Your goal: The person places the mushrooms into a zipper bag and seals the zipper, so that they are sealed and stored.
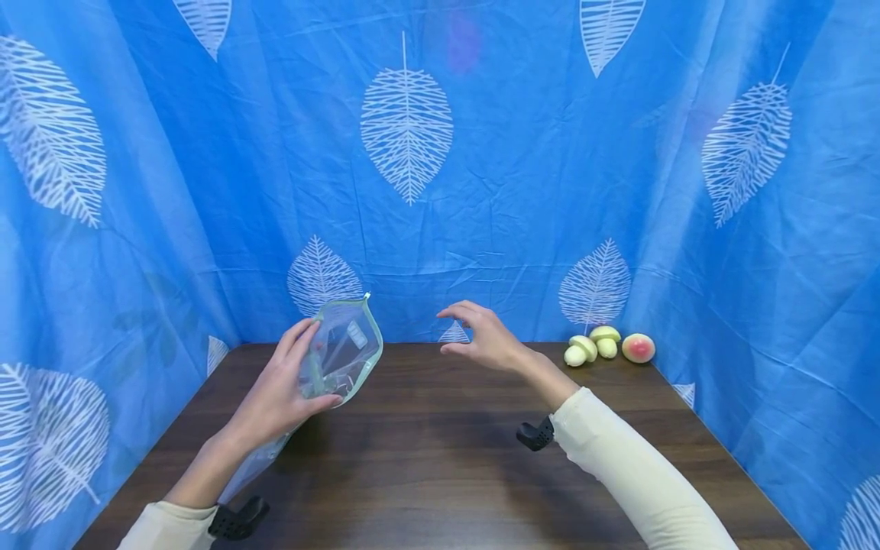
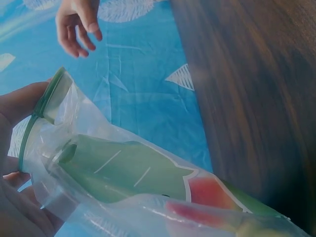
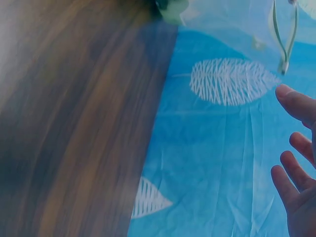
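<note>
Slider-zip bag, clear with a green rim, is held over the left half of the dark wooden table; whether its lower end touches the tabletop cannot be told. Its long axis slants from the table's near left up toward the table's far middle, with the mouth at the upper end, facing up and to the right. A white slider sits at the mouth's far tip, and a green-and-red print runs along the side.

The left hand grips the bag by its rim, thumb at the near edge, fingers at the far one, the mouth gaping between them. The right hand holds nothing: over the table's far edge, near its middle, the fingers are loosely bent, the thumb apart.

The step in hand looks to be holding the bag open. Judging by the free hand, the next move calls for a steady, spread rim and room for the right hand to work.

At the table's far right corner lie a green-capped mushroom, a second mushroom touching or just beside it, and a pink-blushed peach. Behind the table's far edge hangs a blue leaf-patterned curtain.
</note>
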`<action>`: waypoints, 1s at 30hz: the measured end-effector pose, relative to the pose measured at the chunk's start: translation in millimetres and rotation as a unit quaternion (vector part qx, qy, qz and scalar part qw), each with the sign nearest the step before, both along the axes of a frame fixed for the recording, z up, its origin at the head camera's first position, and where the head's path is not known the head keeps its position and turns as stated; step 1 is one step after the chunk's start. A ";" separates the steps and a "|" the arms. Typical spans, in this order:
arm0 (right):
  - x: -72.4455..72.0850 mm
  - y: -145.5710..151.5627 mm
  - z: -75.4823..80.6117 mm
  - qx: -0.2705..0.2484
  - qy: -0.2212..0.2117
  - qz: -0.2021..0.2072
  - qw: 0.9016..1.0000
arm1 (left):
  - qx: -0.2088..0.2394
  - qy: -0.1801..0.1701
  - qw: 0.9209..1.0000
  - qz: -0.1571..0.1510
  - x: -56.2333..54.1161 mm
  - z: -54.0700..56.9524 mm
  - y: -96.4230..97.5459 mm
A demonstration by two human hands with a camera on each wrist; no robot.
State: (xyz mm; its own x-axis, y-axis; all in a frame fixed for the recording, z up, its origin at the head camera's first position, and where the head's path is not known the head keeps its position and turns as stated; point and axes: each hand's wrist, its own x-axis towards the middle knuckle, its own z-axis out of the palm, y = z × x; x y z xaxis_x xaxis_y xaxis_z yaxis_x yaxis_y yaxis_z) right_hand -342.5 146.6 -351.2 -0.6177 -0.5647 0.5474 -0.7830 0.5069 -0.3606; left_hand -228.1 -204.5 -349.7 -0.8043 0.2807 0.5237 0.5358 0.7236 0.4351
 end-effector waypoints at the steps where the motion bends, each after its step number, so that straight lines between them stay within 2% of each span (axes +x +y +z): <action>1: -0.2 4.0 -0.4 -0.002 -0.003 -0.004 1.000 | 0.001 0.000 1.000 0.000 0.3 0.1 -0.5; 13: -8.3 61.9 -8.3 -0.013 -0.049 -0.073 0.996 | -0.003 0.010 1.000 -0.003 2.2 1.0 -5.9; 22: -13.3 108.3 -17.6 -0.004 -0.092 -0.149 0.985 | -0.003 0.004 1.000 -0.006 1.6 -1.0 -5.9; 30: -23.5 141.9 -27.9 -0.004 -0.091 -0.192 0.977 | 0.000 0.004 1.000 -0.013 0.2 -1.6 -5.3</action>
State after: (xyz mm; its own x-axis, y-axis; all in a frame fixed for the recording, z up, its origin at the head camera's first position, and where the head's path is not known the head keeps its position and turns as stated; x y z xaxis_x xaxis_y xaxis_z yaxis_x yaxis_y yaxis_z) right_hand -366.1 288.6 -379.1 -0.8704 -0.2684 0.4127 -0.4585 0.7473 -0.4810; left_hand -227.9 -209.8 -351.3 -0.7922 0.3016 0.5306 0.5585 0.7088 0.4309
